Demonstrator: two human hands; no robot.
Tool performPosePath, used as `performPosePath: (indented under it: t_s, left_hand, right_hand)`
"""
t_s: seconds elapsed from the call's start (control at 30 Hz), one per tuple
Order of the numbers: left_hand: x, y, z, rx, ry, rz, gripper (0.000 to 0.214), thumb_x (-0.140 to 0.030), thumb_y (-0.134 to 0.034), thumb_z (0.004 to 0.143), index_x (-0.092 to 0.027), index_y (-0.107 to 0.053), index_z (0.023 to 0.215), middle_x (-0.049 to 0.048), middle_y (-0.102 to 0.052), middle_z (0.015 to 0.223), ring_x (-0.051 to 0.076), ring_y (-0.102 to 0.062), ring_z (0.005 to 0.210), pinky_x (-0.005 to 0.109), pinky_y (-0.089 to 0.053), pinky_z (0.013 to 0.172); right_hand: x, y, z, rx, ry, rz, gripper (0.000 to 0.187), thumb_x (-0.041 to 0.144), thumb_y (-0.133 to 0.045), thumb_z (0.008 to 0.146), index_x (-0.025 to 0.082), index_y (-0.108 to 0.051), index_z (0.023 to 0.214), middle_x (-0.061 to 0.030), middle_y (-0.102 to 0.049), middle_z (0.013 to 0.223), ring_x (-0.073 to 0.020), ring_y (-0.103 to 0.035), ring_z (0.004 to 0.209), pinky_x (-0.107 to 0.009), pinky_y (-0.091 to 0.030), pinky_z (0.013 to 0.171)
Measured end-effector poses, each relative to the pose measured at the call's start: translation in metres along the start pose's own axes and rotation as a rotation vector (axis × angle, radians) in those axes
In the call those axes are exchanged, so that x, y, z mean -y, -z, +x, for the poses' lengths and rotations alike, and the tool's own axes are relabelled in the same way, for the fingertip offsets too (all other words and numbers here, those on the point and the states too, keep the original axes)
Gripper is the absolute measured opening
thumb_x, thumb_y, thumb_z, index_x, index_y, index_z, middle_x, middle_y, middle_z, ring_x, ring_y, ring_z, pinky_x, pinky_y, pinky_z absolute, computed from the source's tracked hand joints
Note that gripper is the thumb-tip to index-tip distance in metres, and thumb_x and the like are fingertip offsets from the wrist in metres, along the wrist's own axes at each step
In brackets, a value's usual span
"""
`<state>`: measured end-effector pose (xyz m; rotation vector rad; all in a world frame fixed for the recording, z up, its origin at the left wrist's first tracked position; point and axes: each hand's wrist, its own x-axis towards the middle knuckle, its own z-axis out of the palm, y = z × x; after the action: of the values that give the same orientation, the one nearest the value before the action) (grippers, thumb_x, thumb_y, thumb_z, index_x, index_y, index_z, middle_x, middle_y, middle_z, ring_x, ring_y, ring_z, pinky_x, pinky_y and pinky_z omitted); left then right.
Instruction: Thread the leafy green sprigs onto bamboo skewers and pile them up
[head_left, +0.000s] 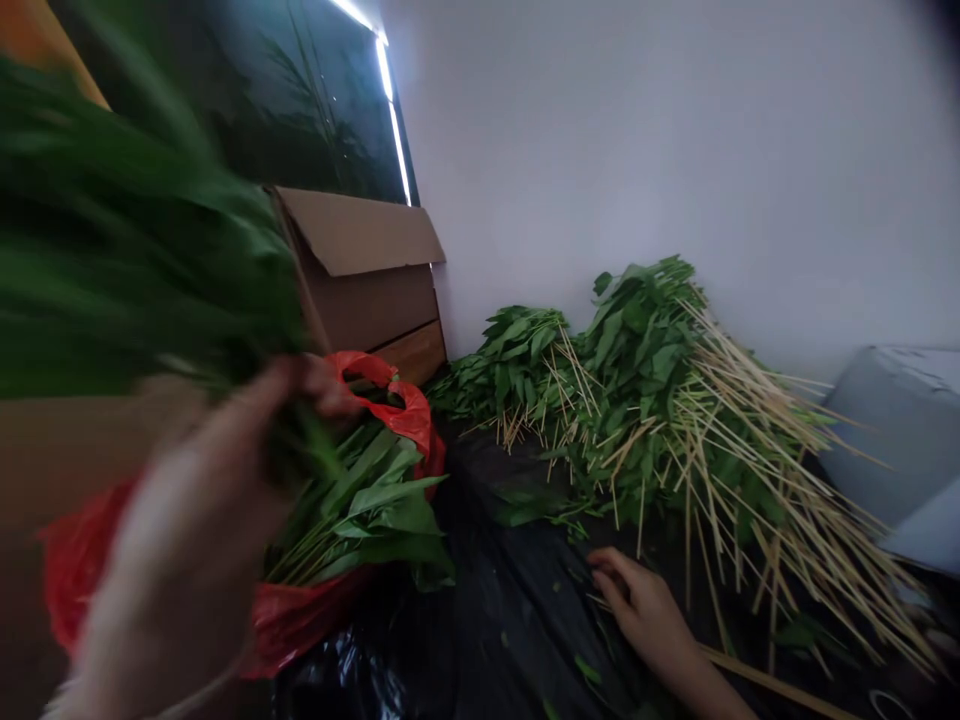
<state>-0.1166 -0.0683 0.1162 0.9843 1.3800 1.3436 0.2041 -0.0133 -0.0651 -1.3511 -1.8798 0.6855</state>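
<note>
Greens gripped in the left hand near the red bag seem light, soft, best held stem-end; right hand's hold unclear.

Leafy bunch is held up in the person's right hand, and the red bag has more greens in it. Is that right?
Not quite: the head view shows the leafy bunch in the left hand, not the right hand. The red bag does have more greens in it.

The white wall shows an indoor room.
</note>
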Motion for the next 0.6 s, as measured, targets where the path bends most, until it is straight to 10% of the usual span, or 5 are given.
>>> performPosePath:
  t_s: [0.27,0.6]
  left_hand:
    - [0.031,-0.141,0.011,0.207,0.09,-0.465,0.031,-0.039,-0.08,0.071,-0.017,-0.064,0.085,0.0022,-0.067,0.079,0.014,-0.065,0.072,0.025,-0.053,0.07]
    - [0.088,-0.158,0.029,0.215,0.237,-0.651,0.034,-0.034,-0.085,0.066,-0.017,-0.058,0.076,-0.0029,-0.06,0.067,0.01,-0.059,0.061,0.022,-0.053,0.062]
  right_hand:
    - [0.0,0.017,0.006,0.012,-0.039,0.102,0.031,0.039,-0.042,0.092,0.021,-0.065,0.1,-0.0051,-0.072,0.086,-0.0203,-0.068,0.079,-0.03,-0.052,0.072]
    - [0.03,0.011,0.048,0.141,0.196,-0.075,0.028,0.014,-0.045,0.086,0.021,-0.07,0.095,-0.0055,-0.069,0.093,-0.0215,-0.063,0.094,-0.034,-0.048,0.087]
